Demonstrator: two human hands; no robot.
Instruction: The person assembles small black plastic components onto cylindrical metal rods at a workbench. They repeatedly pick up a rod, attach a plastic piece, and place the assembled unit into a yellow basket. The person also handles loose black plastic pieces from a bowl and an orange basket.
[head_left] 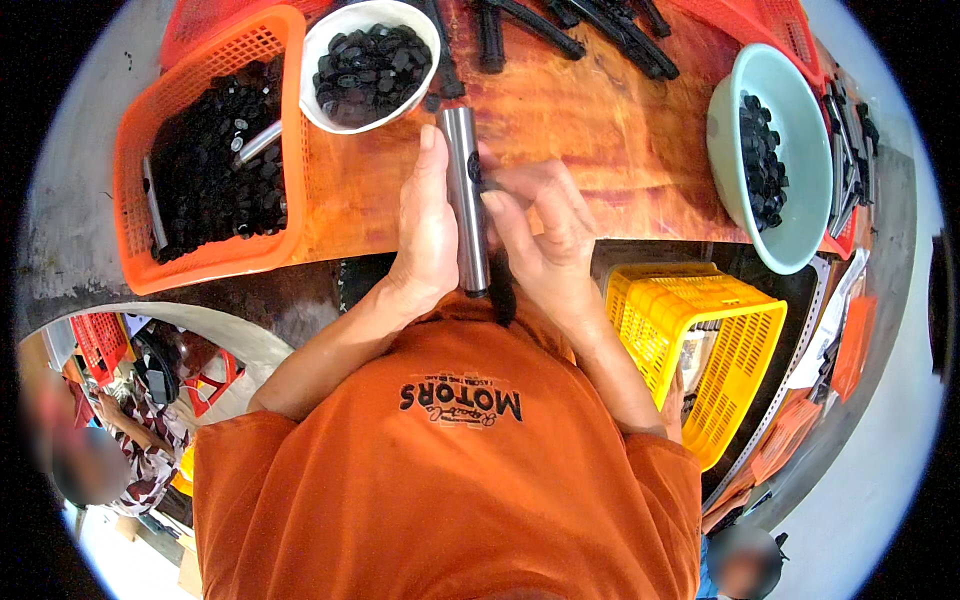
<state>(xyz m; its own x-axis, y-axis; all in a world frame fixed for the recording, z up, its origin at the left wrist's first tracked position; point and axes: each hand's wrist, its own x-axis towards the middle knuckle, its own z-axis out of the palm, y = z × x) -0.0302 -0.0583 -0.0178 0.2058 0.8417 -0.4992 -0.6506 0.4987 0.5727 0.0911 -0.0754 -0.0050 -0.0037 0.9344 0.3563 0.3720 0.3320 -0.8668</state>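
Note:
My left hand (427,220) grips a shiny metal tube (466,215) at the near edge of the table, its thumb lying along the tube's left side. The tube stands nearly lengthwise to me, its far end tilted slightly left. On its right side, toward the far end, sits a small black piece (475,167). My right hand (550,222) pinches at this piece with thumb and index finger, against the tube. The fingertips partly cover it, so its exact shape is hidden.
An orange basket (294,200) of small black pieces and metal tubes stands left, beside a white bowl (315,30) of black pieces. Black bars (625,40) lie at the back. At right are a pale green basin (735,190) and a lower yellow crate (735,300). Other people are nearby.

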